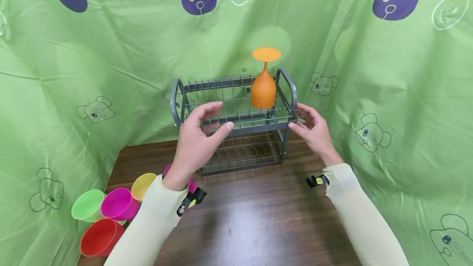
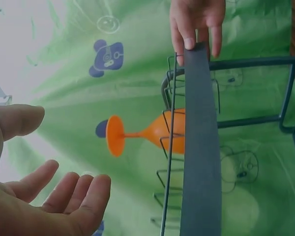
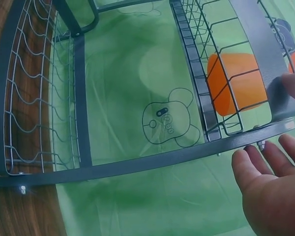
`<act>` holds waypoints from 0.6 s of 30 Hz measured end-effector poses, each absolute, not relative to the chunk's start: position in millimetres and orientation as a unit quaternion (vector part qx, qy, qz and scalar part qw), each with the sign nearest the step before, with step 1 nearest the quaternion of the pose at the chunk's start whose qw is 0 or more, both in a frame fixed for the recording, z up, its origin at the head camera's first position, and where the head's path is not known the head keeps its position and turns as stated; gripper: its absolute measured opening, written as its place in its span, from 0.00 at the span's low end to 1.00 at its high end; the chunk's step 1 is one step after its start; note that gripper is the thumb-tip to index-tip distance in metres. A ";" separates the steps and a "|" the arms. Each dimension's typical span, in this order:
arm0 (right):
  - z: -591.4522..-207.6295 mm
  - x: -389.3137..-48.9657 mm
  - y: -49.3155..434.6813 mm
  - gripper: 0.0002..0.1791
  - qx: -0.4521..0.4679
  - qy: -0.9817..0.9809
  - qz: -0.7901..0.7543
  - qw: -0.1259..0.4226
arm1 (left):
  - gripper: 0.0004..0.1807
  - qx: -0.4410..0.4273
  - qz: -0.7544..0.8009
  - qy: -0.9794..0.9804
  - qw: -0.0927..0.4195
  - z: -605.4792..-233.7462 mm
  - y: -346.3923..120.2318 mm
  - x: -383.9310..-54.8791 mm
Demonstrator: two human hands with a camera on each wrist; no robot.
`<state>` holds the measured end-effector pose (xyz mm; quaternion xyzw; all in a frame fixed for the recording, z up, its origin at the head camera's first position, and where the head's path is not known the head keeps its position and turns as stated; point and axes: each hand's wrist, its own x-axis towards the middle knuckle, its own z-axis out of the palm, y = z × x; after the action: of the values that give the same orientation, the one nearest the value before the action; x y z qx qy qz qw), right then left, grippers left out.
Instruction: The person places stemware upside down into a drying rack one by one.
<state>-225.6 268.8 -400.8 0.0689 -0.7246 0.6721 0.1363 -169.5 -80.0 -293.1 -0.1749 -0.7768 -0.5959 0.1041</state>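
Note:
A dark grey two-tier dish rack [image 1: 255, 127] stands on the wooden table. On its upper tier, near the right end, an orange goblet [image 1: 264, 91] sits upside down with its foot on top. My left hand [image 1: 199, 134] hovers before the upper tier's left half, fingers and thumb spread and holding nothing; the left wrist view shows a gap between this hand [image 2: 54, 191] and the rack. At the rack's front right corner, my right hand [image 1: 314, 128] grips the frame, thumb on the front bar and fingers round the side.
Several coloured cups stand at the table's left: a green cup [image 1: 88, 205], a magenta cup [image 1: 120, 203], a yellow cup [image 1: 143, 186] and a red cup [image 1: 100, 237]. Another magenta item [image 1: 192, 186] is partly hidden by my left wrist. A green printed curtain [image 1: 229, 36] surrounds the table.

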 end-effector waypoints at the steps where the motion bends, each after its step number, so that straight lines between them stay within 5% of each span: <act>1: -400.9 -224.2 268.8 0.39 0.069 -0.724 0.672 0.138 | 0.28 -0.170 -0.596 -0.777 0.109 -294.9 -84.0 -165.8; 18: -401.1 -197.4 271.1 0.37 0.082 -0.700 0.692 0.154 | 0.29 -0.046 -0.609 -0.772 0.176 -317.7 -174.4 -114.1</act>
<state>-197.4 271.1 -401.1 0.0825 -0.7003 0.6921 0.1543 -114.1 -174.4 -317.7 -0.0465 -0.7717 -0.6095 0.1757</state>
